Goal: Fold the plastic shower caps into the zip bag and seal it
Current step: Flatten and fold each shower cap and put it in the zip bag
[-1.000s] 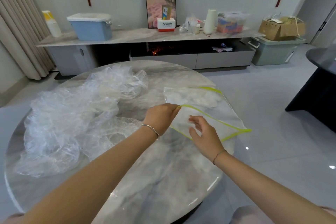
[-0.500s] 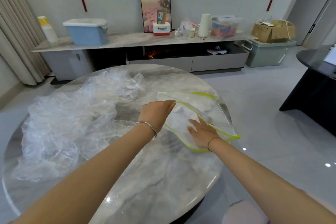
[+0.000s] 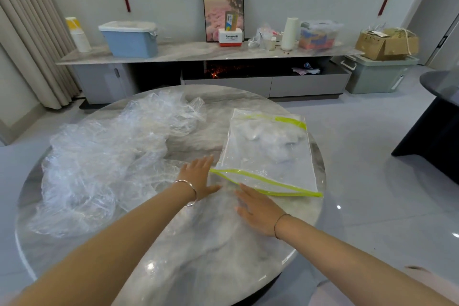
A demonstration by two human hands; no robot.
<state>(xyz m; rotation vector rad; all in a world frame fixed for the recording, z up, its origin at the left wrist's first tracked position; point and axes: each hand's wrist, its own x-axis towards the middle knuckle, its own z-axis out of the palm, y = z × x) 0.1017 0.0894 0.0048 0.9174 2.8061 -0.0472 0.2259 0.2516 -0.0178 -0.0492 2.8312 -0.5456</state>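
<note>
A clear zip bag with yellow-green edges lies flat on the right part of the round marble table. Folded white plastic shows inside it toward the far end. Its near mouth gapes a little. My left hand lies flat with straight fingers just left of the bag's near corner. My right hand rests flat on the table just before the bag's mouth. A big loose heap of clear shower caps covers the table's left half.
Beyond the table a long low cabinet carries a blue bin, a framed picture, a white roll and boxes. A dark table stands at the right. Curtains hang at the left.
My left hand has let go of the bag's mouth and my right hand has come out of it. The bag now lies flat, and both hands are flat on the table near it.
</note>
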